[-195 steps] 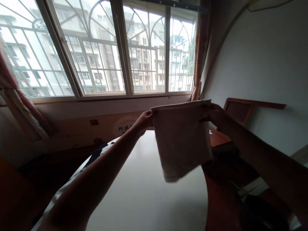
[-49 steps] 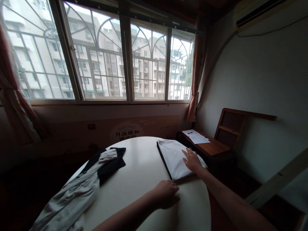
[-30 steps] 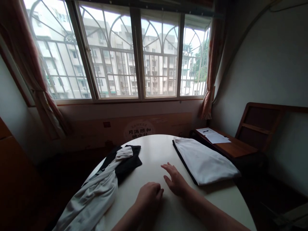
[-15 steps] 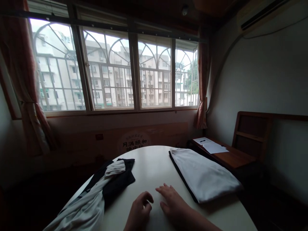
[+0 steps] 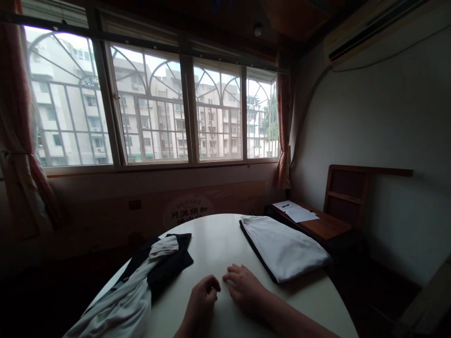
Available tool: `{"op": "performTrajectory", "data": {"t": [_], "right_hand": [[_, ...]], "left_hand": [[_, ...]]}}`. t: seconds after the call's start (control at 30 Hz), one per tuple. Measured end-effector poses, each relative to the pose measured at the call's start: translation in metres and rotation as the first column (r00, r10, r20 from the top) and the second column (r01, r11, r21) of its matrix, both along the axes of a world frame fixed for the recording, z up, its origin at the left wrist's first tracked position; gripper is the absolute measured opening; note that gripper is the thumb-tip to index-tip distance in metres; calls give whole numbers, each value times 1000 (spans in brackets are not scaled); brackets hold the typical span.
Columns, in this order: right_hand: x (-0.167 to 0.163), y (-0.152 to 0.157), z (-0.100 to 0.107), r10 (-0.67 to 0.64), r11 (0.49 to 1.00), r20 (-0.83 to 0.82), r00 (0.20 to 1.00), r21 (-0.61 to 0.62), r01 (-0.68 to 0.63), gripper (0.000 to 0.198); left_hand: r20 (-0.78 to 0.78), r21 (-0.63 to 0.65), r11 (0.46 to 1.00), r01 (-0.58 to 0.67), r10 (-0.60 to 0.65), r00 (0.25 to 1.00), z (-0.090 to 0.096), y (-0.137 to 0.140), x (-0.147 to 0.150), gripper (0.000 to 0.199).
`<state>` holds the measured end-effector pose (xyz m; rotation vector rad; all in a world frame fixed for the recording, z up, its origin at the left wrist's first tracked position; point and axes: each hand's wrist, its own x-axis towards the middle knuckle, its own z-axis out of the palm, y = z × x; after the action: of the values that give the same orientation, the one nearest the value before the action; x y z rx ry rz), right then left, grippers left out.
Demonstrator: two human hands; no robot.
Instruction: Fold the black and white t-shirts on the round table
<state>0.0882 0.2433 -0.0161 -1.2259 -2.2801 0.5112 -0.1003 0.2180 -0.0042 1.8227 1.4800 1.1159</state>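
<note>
On table, L hand curled empty, R hand flat, box reads 月満頤和

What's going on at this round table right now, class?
A person sits at a round white table with both bare hands resting on its top, holding nothing. The left hand is loosely curled; the right hand lies flat beside it. To the right lies a neatly folded white garment on top of something dark. To the left sits an unfolded heap of grey-white and black clothes. A wooden side desk with papers stands beyond.
</note>
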Motion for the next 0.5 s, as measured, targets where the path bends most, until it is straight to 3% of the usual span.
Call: {"op": "performTrajectory", "data": {"t": [0.5], "right_hand": [[-1, 2, 0, 31, 1000, -27, 999, -4, -31, 39]], "left_hand": [[-4, 15, 1000, 16, -16, 1000, -10, 8, -4, 14]]}}
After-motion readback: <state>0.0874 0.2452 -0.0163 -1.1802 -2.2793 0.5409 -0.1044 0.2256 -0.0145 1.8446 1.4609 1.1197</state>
